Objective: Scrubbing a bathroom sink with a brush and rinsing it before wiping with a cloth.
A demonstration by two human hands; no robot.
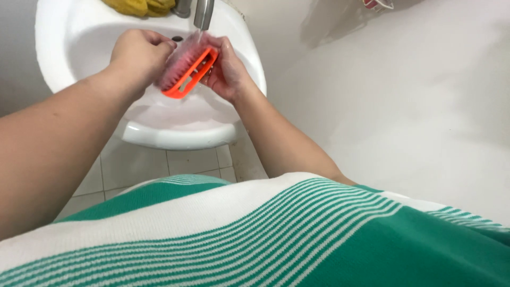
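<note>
Orange scrub brush (189, 72) gripped between left hand (139, 53) and right hand (228, 72), under faucet (203, 13).

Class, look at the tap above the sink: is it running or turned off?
Running. A thin stream of water falls from the tap onto the orange brush held over the sink.

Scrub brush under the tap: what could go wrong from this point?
1. The orange scrub brush sits between wet hands, the left hand over its bristles and the right hand behind it; it may slip into the white sink.
2. Water from the faucet hitting the bristles could spray past the rim onto the tiled floor or the striped shirt.
</note>
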